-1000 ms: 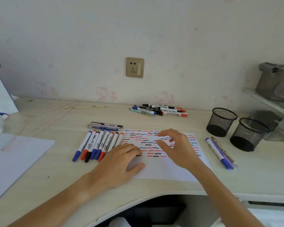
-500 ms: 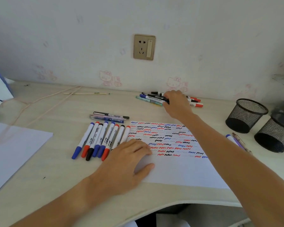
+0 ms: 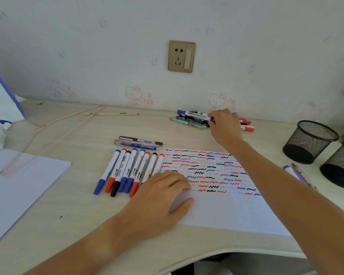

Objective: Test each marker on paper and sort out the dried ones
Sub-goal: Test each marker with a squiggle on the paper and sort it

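Observation:
A white test paper covered with red, blue and black squiggles lies in front of me. My left hand rests flat on its left edge. My right hand reaches to the pile of markers by the wall and pinches a blue-capped white marker lifted a little above the pile. A row of several markers lies side by side left of the paper, with two pens above it. A few more pens lie right of the paper.
Two black mesh pen cups stand at the right. Another white sheet lies at the left. A pink cord and a thin stick lie at the back left. A wall socket is above the desk.
My right hand went from above the paper to the pile by the wall and now lifts a blue-capped marker out of it. The left hand stays on the paper.

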